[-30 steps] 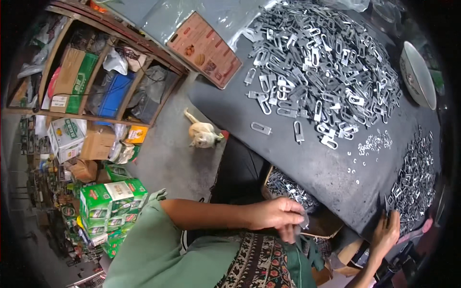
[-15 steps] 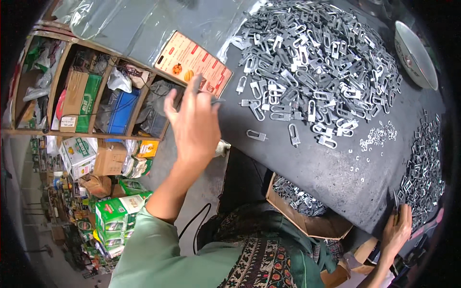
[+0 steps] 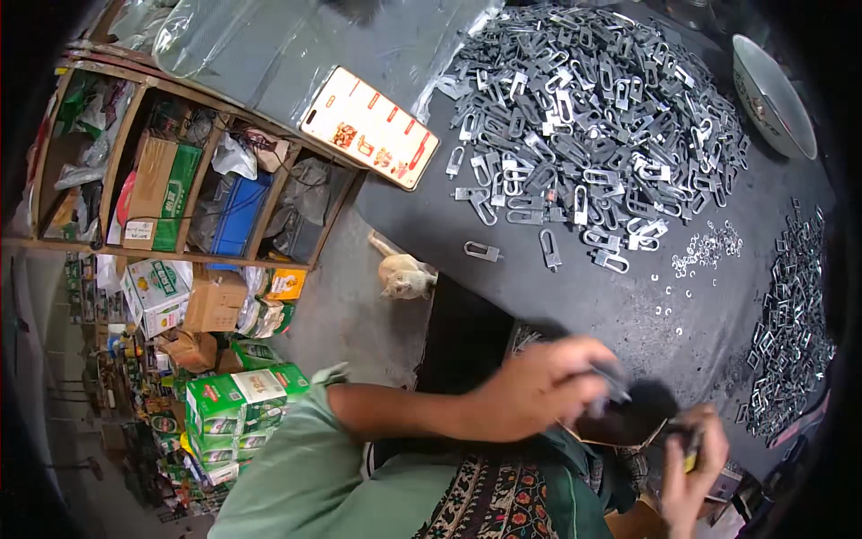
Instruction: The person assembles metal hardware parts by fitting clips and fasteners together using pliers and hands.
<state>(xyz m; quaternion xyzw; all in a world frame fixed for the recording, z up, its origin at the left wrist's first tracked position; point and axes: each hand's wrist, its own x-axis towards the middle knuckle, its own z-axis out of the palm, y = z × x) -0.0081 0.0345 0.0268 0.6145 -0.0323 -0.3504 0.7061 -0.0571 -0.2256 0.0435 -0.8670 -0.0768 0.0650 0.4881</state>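
Observation:
My left hand point(image 3: 548, 382) is closed on a small dark grey metal piece point(image 3: 607, 381), held over the table's near edge. The piece resembles the loop-ended ones in the big pile, but blur hides its details. Just to the right, my right hand point(image 3: 696, 467) grips a slim dark tool with a yellow patch point(image 3: 690, 458); its exact kind is unclear. The hands are close together but apart. Far ahead lies a large pile of grey metal loop pieces point(image 3: 584, 126). Small C-shaped rings point(image 3: 709, 250) are scattered on the table's right half, beside a heap of small dark metal frames point(image 3: 790, 332).
A lit phone point(image 3: 370, 130) lies at the table's far left, near plastic sheeting point(image 3: 242, 45). A bowl point(image 3: 774, 99) stands tilted at the far right. Wooden shelves point(image 3: 112, 180), green cartons point(image 3: 238, 413) and a cat point(image 3: 404, 277) are to the left. Below the hands sits a partly hidden box.
My left hand has swung from beside the phone to the near edge, on the right. My right hand has drawn back from the heap of small frames toward me. The cat is now visible.

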